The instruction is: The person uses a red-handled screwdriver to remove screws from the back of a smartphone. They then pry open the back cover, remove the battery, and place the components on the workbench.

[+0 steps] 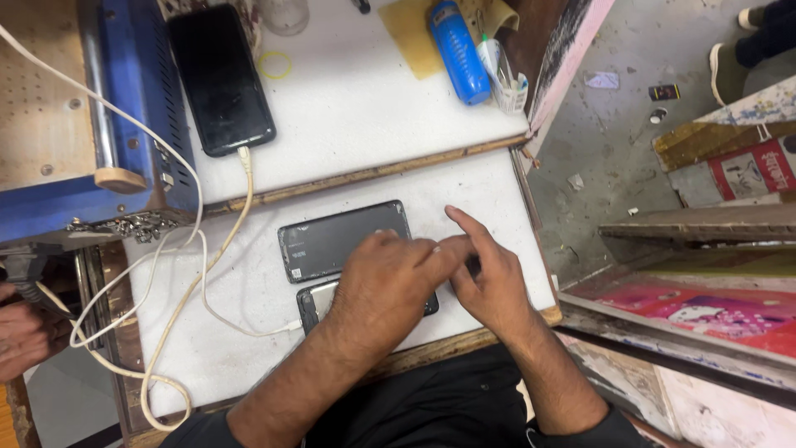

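Note:
On the white lower worktop (249,332), a dark phone (308,305) lies flat under my left hand (383,286), which covers most of it and presses down on it. My right hand (489,274) sits just to its right, fingertips meeting the left hand's fingers over the phone's right end; what they pinch is hidden. Behind the hands a dark grey back cover (332,239) lies flat. A white cable (178,307) runs to the phone's left end.
A black phone (220,76) lies plugged in on the upper white shelf, beside a blue machine (124,116). A blue bottle (458,51), a yellow cloth (410,33) and a small cup of tools (507,83) stand at the back. Another person's hand (21,336) is at the left edge.

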A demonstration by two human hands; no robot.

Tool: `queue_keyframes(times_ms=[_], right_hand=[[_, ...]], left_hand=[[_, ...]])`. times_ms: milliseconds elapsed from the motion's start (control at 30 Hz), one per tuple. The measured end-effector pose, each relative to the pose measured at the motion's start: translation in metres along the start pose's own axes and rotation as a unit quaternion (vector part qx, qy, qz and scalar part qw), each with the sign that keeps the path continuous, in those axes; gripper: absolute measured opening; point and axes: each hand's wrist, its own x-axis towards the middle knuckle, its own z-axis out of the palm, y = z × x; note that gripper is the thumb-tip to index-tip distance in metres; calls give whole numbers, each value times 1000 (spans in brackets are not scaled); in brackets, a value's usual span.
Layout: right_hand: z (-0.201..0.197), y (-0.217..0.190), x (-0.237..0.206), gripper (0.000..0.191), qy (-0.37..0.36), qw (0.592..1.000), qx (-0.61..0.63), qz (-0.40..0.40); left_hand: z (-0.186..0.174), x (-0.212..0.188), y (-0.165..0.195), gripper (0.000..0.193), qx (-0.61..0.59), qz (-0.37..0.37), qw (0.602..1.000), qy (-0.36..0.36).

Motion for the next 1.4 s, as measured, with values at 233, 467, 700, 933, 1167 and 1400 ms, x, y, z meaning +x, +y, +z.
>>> queue_keyframes(times_ms=[233,467,700,933,1167,1400], right_hand=[[0,-4,0,65,-3,1000,1,9],[0,-4,3,65,-16,999,-28,9],[2,-1,3,61,-12,999,-42,-17],[5,9,1,48,27,996,-59,-66],[5,12,0,24,9,997,-62,-52],[4,5,1,19,24,995,-44,-91]], left_hand=[[-7,3,3,43,24,17,998,47],[-4,3,2,42,-14,-4,1000,1],[1,-2,7,42,78,-41,996,-27],[2,-2,9,29,98,-78,992,-27],[-2,-3,8,33,66,-73,994,-53],[0,-7,1,30,75,-42,996,12]])
